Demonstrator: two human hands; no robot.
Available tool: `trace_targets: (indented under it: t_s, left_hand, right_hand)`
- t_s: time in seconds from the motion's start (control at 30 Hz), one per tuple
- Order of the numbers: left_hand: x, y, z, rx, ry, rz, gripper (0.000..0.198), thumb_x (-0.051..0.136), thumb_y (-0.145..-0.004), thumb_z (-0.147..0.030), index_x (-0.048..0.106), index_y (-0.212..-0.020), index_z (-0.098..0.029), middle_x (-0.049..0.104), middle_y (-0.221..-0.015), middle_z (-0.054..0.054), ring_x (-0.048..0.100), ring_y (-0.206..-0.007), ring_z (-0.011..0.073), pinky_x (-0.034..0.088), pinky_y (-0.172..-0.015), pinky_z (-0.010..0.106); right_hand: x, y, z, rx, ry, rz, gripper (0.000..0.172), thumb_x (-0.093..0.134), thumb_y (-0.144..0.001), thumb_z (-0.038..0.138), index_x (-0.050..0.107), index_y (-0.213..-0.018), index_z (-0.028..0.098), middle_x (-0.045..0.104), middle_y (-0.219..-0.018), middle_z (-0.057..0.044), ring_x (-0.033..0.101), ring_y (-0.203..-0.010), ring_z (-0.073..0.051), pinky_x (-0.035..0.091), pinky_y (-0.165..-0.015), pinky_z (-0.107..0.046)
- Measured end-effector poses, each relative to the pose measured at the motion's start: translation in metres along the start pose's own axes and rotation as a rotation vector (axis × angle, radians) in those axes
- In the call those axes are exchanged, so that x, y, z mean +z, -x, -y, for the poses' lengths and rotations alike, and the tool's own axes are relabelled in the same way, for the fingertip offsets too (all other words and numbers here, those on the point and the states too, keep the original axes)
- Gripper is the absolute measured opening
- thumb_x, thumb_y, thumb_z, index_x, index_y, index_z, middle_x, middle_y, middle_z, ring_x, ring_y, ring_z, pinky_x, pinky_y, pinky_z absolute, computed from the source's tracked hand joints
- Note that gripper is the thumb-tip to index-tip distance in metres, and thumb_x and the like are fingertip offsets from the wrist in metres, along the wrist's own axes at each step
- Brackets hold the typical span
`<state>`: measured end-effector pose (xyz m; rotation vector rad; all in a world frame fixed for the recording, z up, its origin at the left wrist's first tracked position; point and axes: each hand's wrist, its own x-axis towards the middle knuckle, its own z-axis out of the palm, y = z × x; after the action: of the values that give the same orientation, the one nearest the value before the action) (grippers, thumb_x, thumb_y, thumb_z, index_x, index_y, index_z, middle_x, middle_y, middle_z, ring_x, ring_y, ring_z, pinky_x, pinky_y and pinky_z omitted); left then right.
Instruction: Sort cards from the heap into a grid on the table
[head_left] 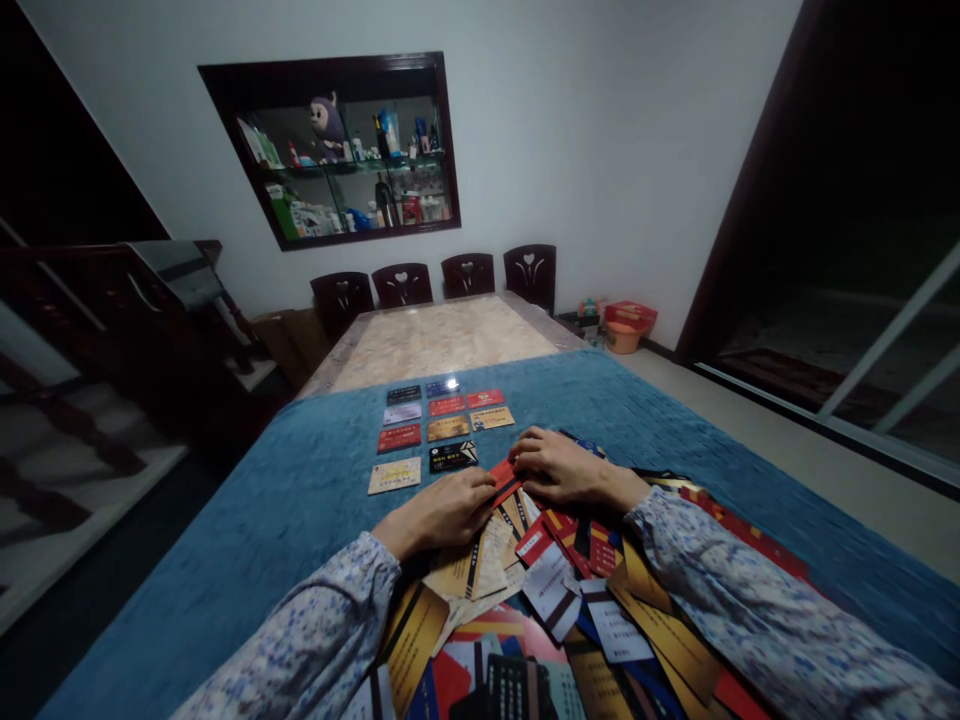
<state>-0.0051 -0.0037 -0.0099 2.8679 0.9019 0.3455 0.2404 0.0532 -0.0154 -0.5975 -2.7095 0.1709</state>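
A red plastic card [505, 484] with a dark stripe spans the gap between my two hands, above the near pile. Closed fingers of my left hand [446, 508] grip its left end. On its other end, the curled fingers of my right hand [562, 466] are closed too. Beneath my wrists spreads a heap of mixed cards [551, 590] in gold, red, white, blue and black, overlapping at many angles. Just beyond my left hand, a black VIP card [453, 457] lies flat near a cream card [394, 476].
Several cards lie in loose rows past my hands, including a red one [399, 438] and a gold one [448, 429]. A blue cloth [300, 500] covers the near part of the table [442, 335]. Dark chairs [529, 272] line its far end.
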Motion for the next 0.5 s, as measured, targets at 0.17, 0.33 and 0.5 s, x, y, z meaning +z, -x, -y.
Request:
trace_targets:
  t_s: [0.17,0.33,0.5]
  left_hand:
    - [0.0,-0.002,-0.007,-0.13,-0.017,-0.005,0.019,0.052,-0.094,-0.024,0.062,-0.107,-0.015,0.065,-0.111,0.013,0.06,-0.105,0.0229,0.051,-0.093,0.034]
    - [0.003,-0.004,-0.01,-0.188,0.0,0.003,0.017,0.052,-0.094,-0.024,0.064,-0.103,-0.015,0.066,-0.105,0.011,0.06,-0.102,0.0219,0.05,-0.092,0.033]
    - [0.006,-0.004,-0.014,-0.21,-0.024,0.009,0.024,0.043,-0.098,-0.022,0.065,-0.106,-0.016,0.067,-0.102,0.01,0.061,-0.095,0.0204,0.05,-0.087,0.031]
  right_hand:
    - [0.005,-0.001,0.0,-0.014,-0.041,-0.027,0.017,0.059,-0.082,0.015,0.068,-0.096,0.016,0.07,-0.105,-0.011,0.056,-0.106,-0.024,0.048,-0.094,-0.039]
    - [0.008,-0.002,0.0,-0.026,-0.024,-0.031,0.025,0.059,-0.077,0.011,0.069,-0.1,0.015,0.07,-0.103,-0.012,0.057,-0.103,-0.024,0.049,-0.093,-0.04]
    - [0.007,-0.003,0.002,-0.073,-0.023,-0.046,0.024,0.058,-0.078,0.009,0.071,-0.098,0.016,0.071,-0.1,-0.011,0.057,-0.102,-0.023,0.049,-0.091,-0.038]
